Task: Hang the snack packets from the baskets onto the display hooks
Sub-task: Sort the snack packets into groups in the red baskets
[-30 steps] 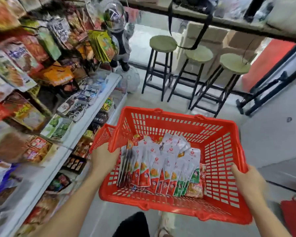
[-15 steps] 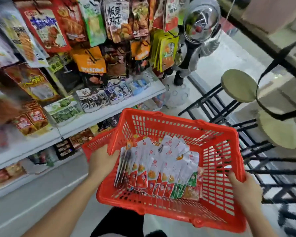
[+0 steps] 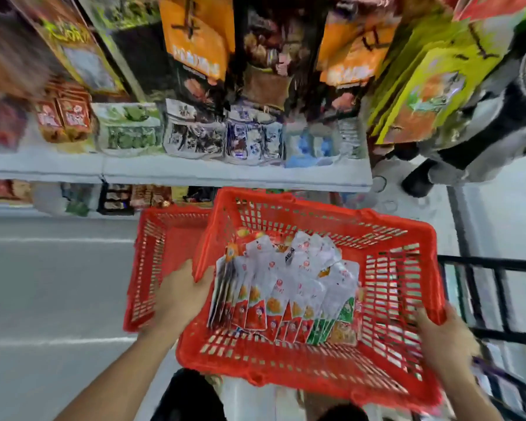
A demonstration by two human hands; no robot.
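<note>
Basket: a red basket [image 3: 316, 364] is carried level between both hands, apparently so nothing spills.
Left hand: the left hand [image 3: 181, 294] grips the basket's left wall, fingers curled over the rim.
Right hand: the right hand [image 3: 444, 338] clasps the opposite rim, sharing the load.
Snack packets: the snack packets [image 3: 286, 294] lie fanned inside the basket, between the hands; none are hung yet.
Second basket: a second basket [image 3: 161, 256] sits just beyond the left hand; its contents are unclear.
Display: hanging bags [image 3: 195, 41] crowd above a shelf [image 3: 225, 174], well beyond both hands; the hooks are too blurred to pick out.
</note>
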